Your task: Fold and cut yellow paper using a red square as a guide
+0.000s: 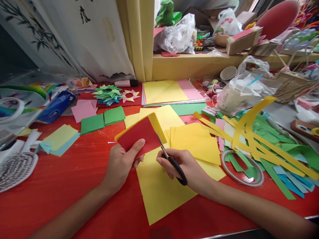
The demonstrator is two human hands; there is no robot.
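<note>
A red paper piece (139,134) lies against yellow paper (156,120), and my left hand (123,159) pinches both, thumb on the red face. In my right hand (183,162) is a pair of black-handled scissors (178,168). Their blades meet the right edge of the held paper; how far the tips reach behind it I cannot tell. Below both hands a large yellow sheet (159,192) rests on the red table. Smaller yellow pieces (195,141) are stacked just beyond my right hand.
Left of the paper sit green squares (92,123), a blue packet (56,106) and a hairbrush (17,169). To the right are a tape roll (260,177) and yellow offcuts (245,132). Behind lie stacked sheets (164,92), folded paper stars (108,94) and a marker (126,83).
</note>
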